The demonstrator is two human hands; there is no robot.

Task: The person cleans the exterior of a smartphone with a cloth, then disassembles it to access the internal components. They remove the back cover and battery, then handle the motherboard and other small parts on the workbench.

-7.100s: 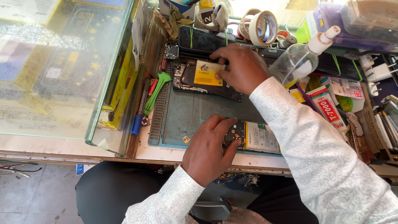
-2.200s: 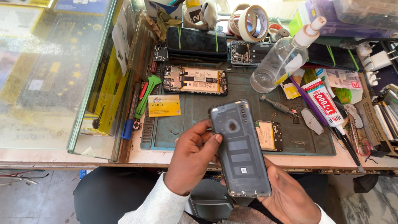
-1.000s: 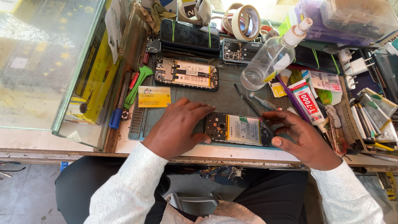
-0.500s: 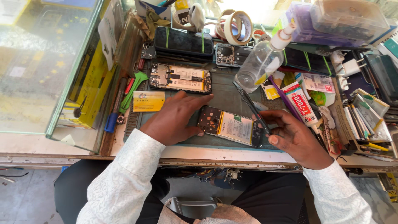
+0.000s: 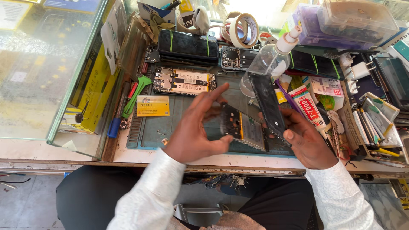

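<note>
Cluttered with tools, the counter (image 5: 128,155) carries a green mat (image 5: 170,127). An opened phone body (image 5: 243,127) is gripped by the left hand (image 5: 197,127). Its dark cover (image 5: 268,104) is grasped by the right hand (image 5: 307,140), tilted up just beside it.

A yellow rectangular card (image 5: 152,105) lies on the green mat (image 5: 170,127); a red-and-white tube box (image 5: 307,107) stands right.

Yellow card (image 5: 152,105) (green mat (image 5: 170,127))
</note>
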